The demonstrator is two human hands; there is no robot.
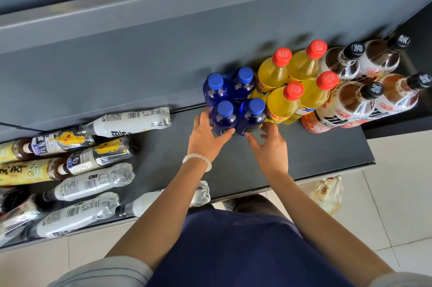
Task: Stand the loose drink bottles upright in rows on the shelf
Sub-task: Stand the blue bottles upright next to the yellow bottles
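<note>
Several blue bottles with blue caps stand upright in a tight block on the dark shelf (pixel 304 151). My left hand (pixel 205 137) grips the front-left blue bottle (pixel 224 118), thumb and fingers round its base. My right hand (pixel 271 146) has spread, relaxed fingers beside the base of the front-right blue bottle (pixel 251 117). To their right stand several yellow bottles with red caps (pixel 284 104) and several tea bottles with black caps (pixel 350 106). Several loose bottles lie on their sides at the left, among them white-labelled ones (pixel 93 181) and one partly under my left arm (pixel 145 205).
The grey back panel (pixel 140 64) rises behind the shelf. The shelf's right end lies near the tea bottles, with tiled floor (pixel 397 193) beyond. A plastic bag (pixel 327 193) lies on the floor below the front edge.
</note>
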